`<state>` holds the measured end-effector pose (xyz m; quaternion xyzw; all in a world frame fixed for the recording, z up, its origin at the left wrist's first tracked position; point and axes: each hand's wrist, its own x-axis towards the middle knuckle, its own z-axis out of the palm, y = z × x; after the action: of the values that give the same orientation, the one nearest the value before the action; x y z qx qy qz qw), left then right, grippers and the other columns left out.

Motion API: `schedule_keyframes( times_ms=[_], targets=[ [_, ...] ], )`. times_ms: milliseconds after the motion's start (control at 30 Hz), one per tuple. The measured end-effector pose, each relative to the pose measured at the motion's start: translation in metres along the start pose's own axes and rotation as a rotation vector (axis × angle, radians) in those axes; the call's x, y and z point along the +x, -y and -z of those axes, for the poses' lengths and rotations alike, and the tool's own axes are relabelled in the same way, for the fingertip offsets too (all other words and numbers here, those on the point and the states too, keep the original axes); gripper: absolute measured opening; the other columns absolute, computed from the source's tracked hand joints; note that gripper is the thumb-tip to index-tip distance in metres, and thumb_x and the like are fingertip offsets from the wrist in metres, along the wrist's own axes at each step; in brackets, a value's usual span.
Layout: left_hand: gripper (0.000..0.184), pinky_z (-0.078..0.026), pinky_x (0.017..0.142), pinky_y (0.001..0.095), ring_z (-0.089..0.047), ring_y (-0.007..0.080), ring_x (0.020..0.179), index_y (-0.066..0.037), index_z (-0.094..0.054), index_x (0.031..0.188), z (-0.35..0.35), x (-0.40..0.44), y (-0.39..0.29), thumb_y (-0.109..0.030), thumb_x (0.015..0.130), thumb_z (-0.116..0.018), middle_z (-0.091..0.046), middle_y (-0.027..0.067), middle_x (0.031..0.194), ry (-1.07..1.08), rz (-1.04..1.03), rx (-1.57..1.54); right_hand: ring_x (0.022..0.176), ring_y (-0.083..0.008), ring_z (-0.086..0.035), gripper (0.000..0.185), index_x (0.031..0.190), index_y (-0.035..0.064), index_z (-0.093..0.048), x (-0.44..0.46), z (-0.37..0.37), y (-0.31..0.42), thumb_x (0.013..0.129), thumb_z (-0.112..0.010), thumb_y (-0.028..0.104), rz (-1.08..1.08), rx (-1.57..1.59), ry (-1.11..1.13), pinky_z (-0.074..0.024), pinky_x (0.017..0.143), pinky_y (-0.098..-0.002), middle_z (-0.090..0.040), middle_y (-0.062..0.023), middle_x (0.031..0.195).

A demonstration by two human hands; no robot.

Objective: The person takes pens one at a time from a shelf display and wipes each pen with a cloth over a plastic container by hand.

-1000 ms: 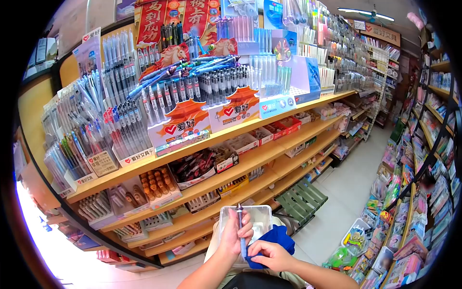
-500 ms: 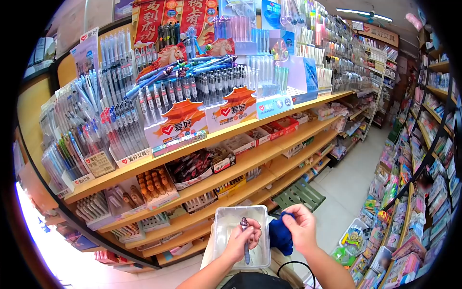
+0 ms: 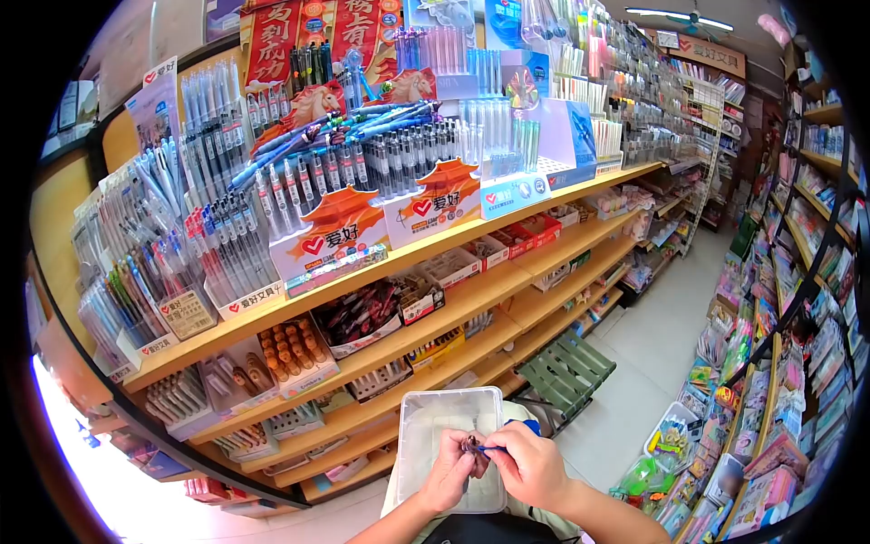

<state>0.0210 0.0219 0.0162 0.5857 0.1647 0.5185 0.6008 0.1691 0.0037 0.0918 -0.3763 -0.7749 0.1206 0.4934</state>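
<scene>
Over a clear plastic bin (image 3: 410, 431) on my lap, my left hand (image 3: 447, 473) is closed around a pen (image 3: 471, 443), its dark, shiny end pointing up and away. Fingers cover most of the barrel. My right hand (image 3: 536, 467) pinches a dark blue cloth (image 3: 531, 424) and brings a bit of it against the pen's upper end. Most of the cloth is hidden behind the right hand.
Ahead, a wooden shelf (image 3: 381, 263) holds upright pens (image 3: 408, 150) in display boxes, with lower tiers of boxed stationery. A green folding stool (image 3: 566, 372) stands in the aisle. On the right, a rack (image 3: 770, 435) carries packaged goods; a white basket (image 3: 671, 431) sits by it.
My right hand has moved left with the blue cloth, from beside the bin to the pen. The pen's lower end, visible before, is now mostly hidden, and both hands meet over the bin.
</scene>
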Motion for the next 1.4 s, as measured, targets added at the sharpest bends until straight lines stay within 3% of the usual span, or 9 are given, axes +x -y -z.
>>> schedule_keyframes(
  times_ms=[300,433,567,667,900,1033,1067,1233,1400],
  targets=[
    [0.026,-0.04,0.064,0.0248,-0.047,0.0128,0.071,-0.01,-0.028,0.104,-0.003,-0.004,-0.003,-0.032,0.093,-0.038,-0.047,0.0105,0.09,-0.035,-0.05,0.068,0.058,-0.0265,-0.055,0.013,0.082,0.0026,-0.054,0.002,0.005,0.003,0.072,-0.061,-0.003,0.023,-0.06,-0.025,-0.0439,0.049,-0.0318,-0.055,-0.0108,0.07],
    [0.027,-0.04,0.062,0.0231,-0.049,0.0122,0.068,-0.011,-0.028,0.102,0.006,0.001,-0.012,-0.034,0.093,-0.039,-0.049,0.0092,0.085,-0.148,-0.011,0.109,0.064,-0.0289,-0.056,0.011,0.081,0.0005,-0.053,0.034,0.026,-0.005,0.073,-0.057,-0.006,-0.076,-0.045,-0.184,-0.0446,0.055,-0.0321,-0.053,-0.014,0.073],
    [0.033,-0.042,0.058,0.0255,-0.051,0.0168,0.064,-0.013,-0.029,0.1,0.022,-0.003,-0.005,-0.04,0.089,-0.044,-0.049,0.0104,0.081,-0.296,0.053,0.08,0.07,-0.0124,-0.051,0.003,0.082,-0.0006,-0.053,0.084,0.058,-0.01,0.08,-0.055,0.0,-0.211,0.186,-0.407,-0.0434,0.066,-0.025,-0.054,-0.0055,0.073],
    [0.03,-0.042,0.057,0.0263,-0.05,0.0177,0.062,-0.013,-0.03,0.1,0.019,-0.004,-0.004,-0.037,0.09,-0.045,-0.048,0.0104,0.079,-0.382,0.072,-0.067,0.072,-0.0055,-0.046,0.001,0.084,0.0006,-0.051,0.137,0.081,0.012,0.084,-0.051,0.0,-0.052,0.328,-0.517,-0.0403,0.066,-0.0203,-0.05,0.0009,0.076],
    [0.029,-0.041,0.056,0.0257,-0.049,0.0165,0.061,-0.011,-0.029,0.098,0.011,-0.002,-0.003,-0.035,0.091,-0.043,-0.049,0.0099,0.077,-0.411,0.045,-0.108,0.076,-0.0047,-0.051,0.011,0.091,0.0,-0.059,0.231,0.098,0.091,0.083,-0.056,0.007,0.368,0.383,-0.615,-0.0389,0.068,-0.0181,-0.06,-0.0008,0.083],
    [0.03,-0.041,0.056,0.0252,-0.049,0.0154,0.061,-0.01,-0.029,0.098,0.007,-0.005,-0.005,-0.035,0.091,-0.043,-0.049,0.0094,0.076,-0.403,0.005,-0.129,0.062,-0.0238,-0.057,0.01,0.076,-0.0038,-0.057,0.257,0.074,0.09,0.077,-0.056,0.006,0.566,0.293,-0.822,-0.0424,0.061,-0.0319,-0.06,-0.0154,0.067],
    [0.029,-0.041,0.055,0.0256,-0.048,0.0159,0.061,-0.011,-0.03,0.098,0.007,-0.006,-0.006,-0.035,0.091,-0.044,-0.048,0.0093,0.076,-0.418,-0.003,-0.134,0.065,-0.0257,-0.057,0.008,0.073,-0.0029,-0.056,0.255,0.07,0.086,0.076,-0.056,0.005,0.382,0.395,-0.711,-0.0427,0.062,-0.0335,-0.06,-0.0155,0.068],
    [0.026,-0.039,0.054,0.0263,-0.045,0.0165,0.06,-0.012,-0.034,0.098,0.006,-0.008,-0.01,-0.033,0.09,-0.046,-0.046,0.0081,0.075,-0.532,-0.029,-0.19,0.068,-0.0181,-0.053,0.009,0.079,-0.0028,-0.052,0.194,0.037,0.03,0.08,-0.054,0.006,0.036,0.328,-0.378,-0.0428,0.066,-0.0288,-0.056,-0.0104,0.069],
    [0.023,-0.039,0.058,0.0271,-0.047,0.0172,0.063,-0.009,-0.038,0.1,0.013,-0.012,-0.004,-0.028,0.091,-0.045,-0.046,0.0086,0.075,-0.427,-0.046,-0.313,0.073,-0.0109,-0.052,0.008,0.086,-0.001,-0.053,0.078,0.009,-0.025,0.081,-0.054,0.005,-0.339,0.376,0.103,-0.0432,0.067,-0.0252,-0.057,-0.0061,0.079]
  ],
)
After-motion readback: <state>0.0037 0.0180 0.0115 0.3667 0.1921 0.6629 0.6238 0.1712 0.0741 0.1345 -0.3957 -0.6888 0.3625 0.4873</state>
